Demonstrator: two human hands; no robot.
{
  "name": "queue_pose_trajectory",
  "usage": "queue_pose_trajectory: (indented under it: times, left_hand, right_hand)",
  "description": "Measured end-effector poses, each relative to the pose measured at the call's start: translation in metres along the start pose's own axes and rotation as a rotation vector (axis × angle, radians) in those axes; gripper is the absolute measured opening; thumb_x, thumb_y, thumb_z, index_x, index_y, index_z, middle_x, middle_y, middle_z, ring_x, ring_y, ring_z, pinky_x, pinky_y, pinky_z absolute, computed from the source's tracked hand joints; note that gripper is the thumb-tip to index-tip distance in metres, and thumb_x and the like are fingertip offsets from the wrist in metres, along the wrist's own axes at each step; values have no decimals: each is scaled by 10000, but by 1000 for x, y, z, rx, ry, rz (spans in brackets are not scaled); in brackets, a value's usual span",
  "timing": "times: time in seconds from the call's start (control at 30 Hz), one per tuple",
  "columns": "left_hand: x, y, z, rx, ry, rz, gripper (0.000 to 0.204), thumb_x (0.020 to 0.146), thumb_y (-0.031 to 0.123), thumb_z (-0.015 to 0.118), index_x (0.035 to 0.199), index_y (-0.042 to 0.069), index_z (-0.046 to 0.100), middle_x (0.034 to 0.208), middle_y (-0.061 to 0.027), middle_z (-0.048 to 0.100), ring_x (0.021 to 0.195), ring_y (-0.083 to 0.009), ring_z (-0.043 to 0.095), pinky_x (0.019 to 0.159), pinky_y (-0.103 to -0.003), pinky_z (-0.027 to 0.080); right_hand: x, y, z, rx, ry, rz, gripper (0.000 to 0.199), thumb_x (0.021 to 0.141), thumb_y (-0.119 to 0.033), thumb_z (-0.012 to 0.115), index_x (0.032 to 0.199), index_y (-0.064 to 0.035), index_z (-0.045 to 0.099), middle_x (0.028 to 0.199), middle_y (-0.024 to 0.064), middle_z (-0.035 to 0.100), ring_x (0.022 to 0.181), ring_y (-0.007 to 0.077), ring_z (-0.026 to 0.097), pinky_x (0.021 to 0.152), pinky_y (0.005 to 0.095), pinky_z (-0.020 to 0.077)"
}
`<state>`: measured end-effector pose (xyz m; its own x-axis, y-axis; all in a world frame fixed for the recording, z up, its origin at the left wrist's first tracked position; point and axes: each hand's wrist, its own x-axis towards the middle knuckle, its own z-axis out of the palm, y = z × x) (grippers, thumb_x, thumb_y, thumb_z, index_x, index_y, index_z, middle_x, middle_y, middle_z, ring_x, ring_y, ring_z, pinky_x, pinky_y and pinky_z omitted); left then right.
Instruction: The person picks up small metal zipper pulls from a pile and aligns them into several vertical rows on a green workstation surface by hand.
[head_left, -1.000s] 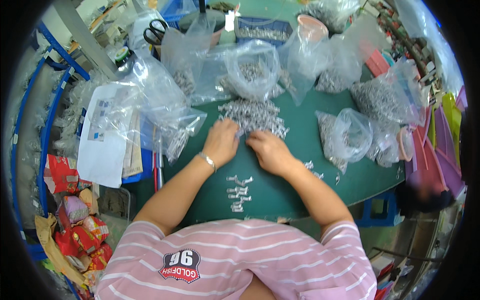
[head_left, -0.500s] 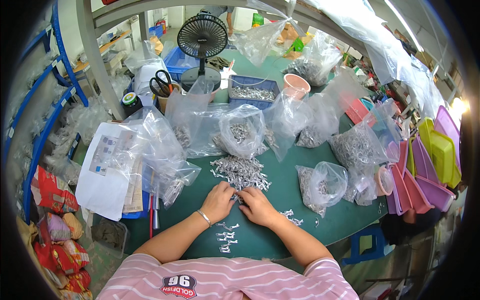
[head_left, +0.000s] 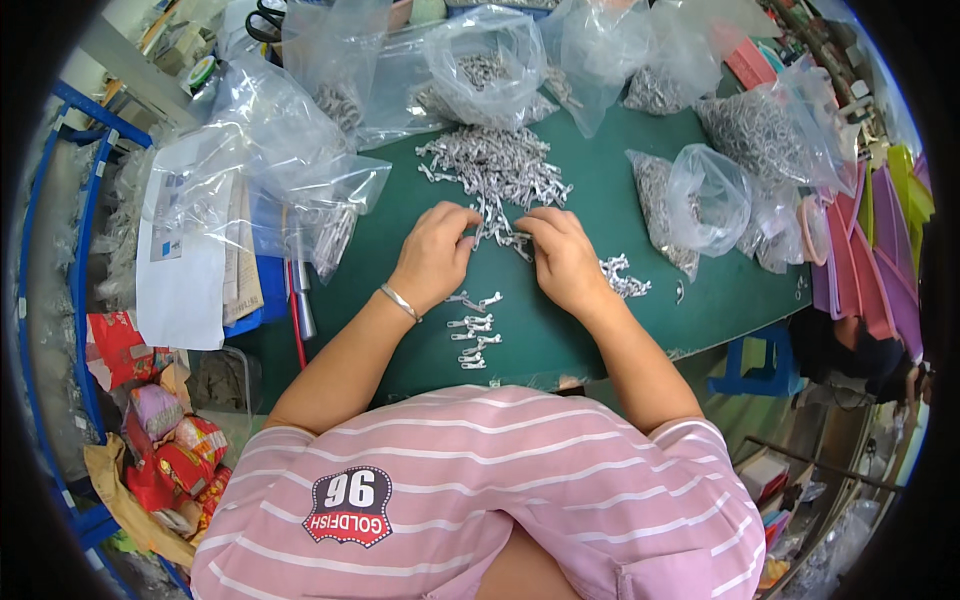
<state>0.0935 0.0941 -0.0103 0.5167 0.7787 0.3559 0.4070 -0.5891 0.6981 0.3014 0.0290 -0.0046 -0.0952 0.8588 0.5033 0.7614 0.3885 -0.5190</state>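
A loose pile of small silver metal parts (head_left: pixel 495 165) lies on the green table (head_left: pixel 560 330). My left hand (head_left: pixel 435 255) and my right hand (head_left: pixel 562 258) meet at the pile's near edge, fingers pinched on small metal parts (head_left: pixel 505 238) between them. A short row of sorted metal pieces (head_left: pixel 472 328) lies below my left hand, and a small heap (head_left: pixel 622 277) sits to the right of my right hand. A silver bangle (head_left: pixel 400 301) is on my left wrist.
Clear plastic bags full of the same metal parts (head_left: pixel 480 65) crowd the far side and the right (head_left: pixel 700 200). Papers and empty bags (head_left: pixel 200 230) lie at left over a blue rack. Pink and purple trays (head_left: pixel 870 260) stand at right. Snack packets (head_left: pixel 160 440) sit lower left.
The view has shifted downward and closer to the table. Both hands stay at the pile's near edge, still working small parts between the fingers.
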Motion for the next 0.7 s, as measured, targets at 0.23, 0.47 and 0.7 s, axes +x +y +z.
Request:
queue_pose_trajectory:
  times: [0.23, 0.47, 0.7]
  left_hand:
    - [-5, -3, -5, -62, -78, -87, 242, 835, 5, 719, 1072, 26, 680, 1005, -128, 634, 869, -315, 649, 787, -378, 537]
    - [-3, 2, 6, 164, -88, 71, 305, 808, 88, 793, 1089, 51, 681, 1010, -119, 614, 890, -319, 633, 794, -402, 529]
    - [-7, -8, 11, 155, -17, 43, 243, 825, -4, 723, 1061, 35, 677, 982, -123, 626, 825, -297, 655, 727, -384, 542]
  right_hand:
    - [-7, -1, -9, -16, -23, 124, 143, 837, 15, 674, 968, -30, 707, 979, 124, 654, 943, 348, 614, 831, 435, 515]
    - [-17, -12, -6, -34, -186, 109, 98, 810, -46, 737, 904, -39, 707, 925, 112, 653, 897, 331, 626, 819, 429, 524]
    - [-21, -8, -17, -13, -114, 140, 110, 802, -2, 726, 903, -35, 702, 910, 118, 650, 885, 344, 621, 800, 434, 521]
